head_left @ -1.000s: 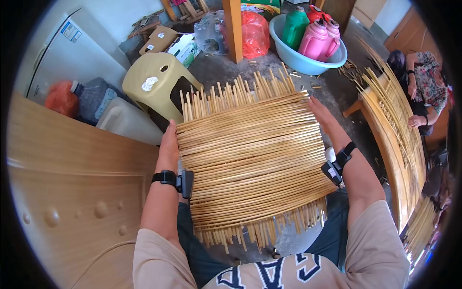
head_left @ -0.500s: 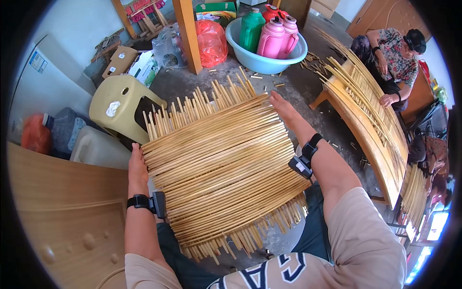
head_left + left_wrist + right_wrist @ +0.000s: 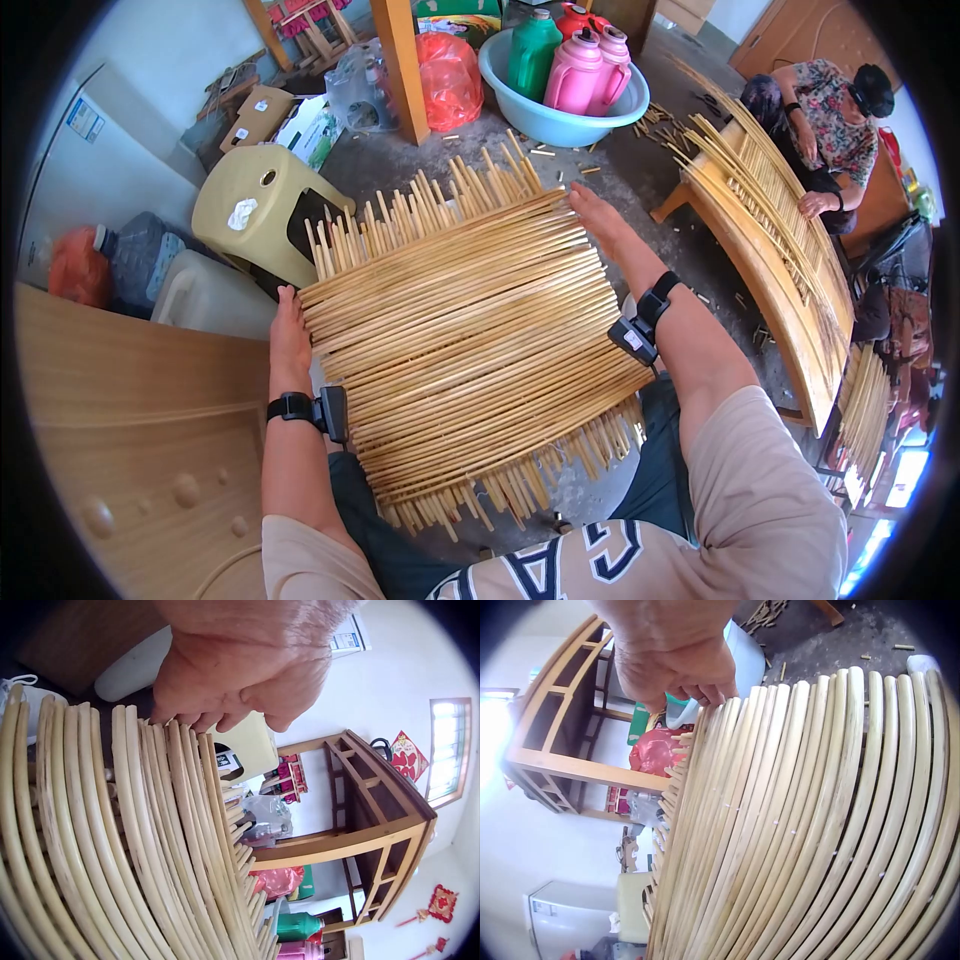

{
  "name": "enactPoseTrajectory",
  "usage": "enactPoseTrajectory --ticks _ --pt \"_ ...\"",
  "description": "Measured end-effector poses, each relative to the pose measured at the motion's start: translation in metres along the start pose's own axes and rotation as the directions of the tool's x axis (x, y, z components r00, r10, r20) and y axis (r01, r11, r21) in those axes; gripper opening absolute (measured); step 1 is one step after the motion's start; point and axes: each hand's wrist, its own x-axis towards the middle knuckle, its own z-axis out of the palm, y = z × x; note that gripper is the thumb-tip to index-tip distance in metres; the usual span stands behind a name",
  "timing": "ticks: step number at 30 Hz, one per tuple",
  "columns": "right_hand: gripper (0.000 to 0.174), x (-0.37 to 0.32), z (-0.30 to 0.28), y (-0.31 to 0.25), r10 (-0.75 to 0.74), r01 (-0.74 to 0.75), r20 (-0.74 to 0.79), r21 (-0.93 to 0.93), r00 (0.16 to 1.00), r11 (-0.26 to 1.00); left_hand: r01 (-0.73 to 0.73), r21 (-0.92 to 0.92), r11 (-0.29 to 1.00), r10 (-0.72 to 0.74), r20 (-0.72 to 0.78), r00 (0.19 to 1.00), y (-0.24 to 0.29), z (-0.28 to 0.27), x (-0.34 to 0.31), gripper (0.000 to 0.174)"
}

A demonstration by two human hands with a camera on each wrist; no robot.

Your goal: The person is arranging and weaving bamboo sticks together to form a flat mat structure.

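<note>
A mat of pale thin wooden or bamboo sticks (image 3: pixel 470 330) lies across the person's lap, sticks running side to side. A second layer of sticks (image 3: pixel 430 212) pokes out crosswise at its far and near edges. At the mat's left side the left hand (image 3: pixel 289 335) is held flat against the stick ends, and in the left wrist view its fingertips (image 3: pixel 196 720) are right at those ends. The right hand (image 3: pixel 601 222) lies along the far right corner, fingers extended; in the right wrist view its fingertips (image 3: pixel 721 697) meet the stick ends.
A wooden panel (image 3: pixel 140 420) stands close on the left, with a beige stool (image 3: pixel 268 205) beyond it. A blue basin (image 3: pixel 560 125) holding thermos flasks sits ahead. At right, another person (image 3: pixel 825 125) works at a curved wooden bench (image 3: pixel 760 250) covered with sticks.
Between the first two frames, the head view swung right, so the mat appears lower left and more tilted. Both hands have stayed at the mat's sides.
</note>
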Motion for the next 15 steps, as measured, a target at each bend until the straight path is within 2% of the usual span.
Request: enactPoseTrajectory --ticks 6,12,15 --pt "0.066 0.001 0.000 0.002 -0.015 0.015 0.001 0.045 1.000 0.999 -0.021 -0.003 1.000 0.021 0.034 0.999 -0.004 -0.004 0.004 0.079" --pt "0.068 0.001 0.000 0.004 -0.020 0.021 -0.004 0.079 1.000 0.997 -0.009 0.007 1.000 0.009 -0.029 1.000 0.000 0.002 0.000 0.078" --pt "0.068 0.003 -0.003 0.005 -0.036 0.036 0.002 0.063 0.999 0.997 -0.021 -0.005 1.000 0.021 0.024 1.000 -0.006 -0.006 0.010 0.079"
